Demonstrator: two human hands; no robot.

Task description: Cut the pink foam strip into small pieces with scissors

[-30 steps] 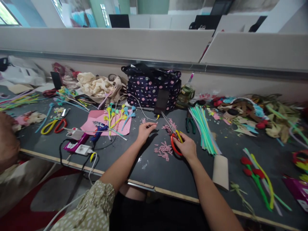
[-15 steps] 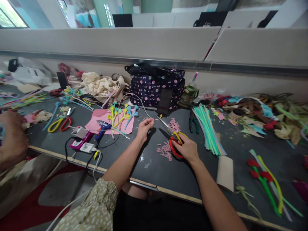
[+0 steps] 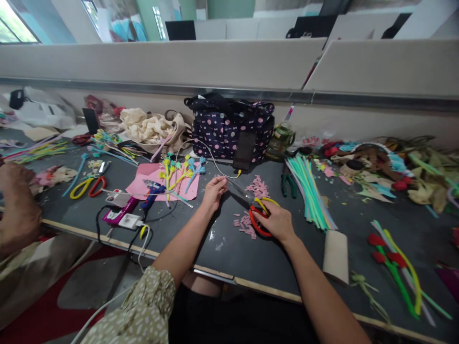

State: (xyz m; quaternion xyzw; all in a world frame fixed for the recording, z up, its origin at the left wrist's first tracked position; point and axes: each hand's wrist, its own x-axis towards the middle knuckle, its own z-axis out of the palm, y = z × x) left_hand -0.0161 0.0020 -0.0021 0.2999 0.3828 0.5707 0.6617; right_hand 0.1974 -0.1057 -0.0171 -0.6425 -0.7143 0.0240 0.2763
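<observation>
My right hand (image 3: 280, 223) grips a pair of scissors (image 3: 254, 220) with one red and one yellow handle. The blades point up and left, their tips close to the fingertips of my left hand (image 3: 215, 191). Those fingers are pinched together; whatever they hold is too small to make out. Short pink pieces lie in two heaps on the dark table: one pink heap (image 3: 257, 186) beyond the scissors and a nearer pink heap (image 3: 244, 226) beside the red handle.
A patterned bag (image 3: 215, 126) stands at the back with a phone (image 3: 245, 150) leaning on it. Pliers (image 3: 289, 184) and green pipe cleaners (image 3: 310, 196) lie to the right. A glue gun (image 3: 152, 193) rests left, near a second pair of scissors (image 3: 97, 185). Another person's hand (image 3: 19, 200) is far left.
The scissor blades have swung closer together, and their tips have shifted left toward my left hand's fingers. The other person's hand has moved slightly. The view has shifted a little.
</observation>
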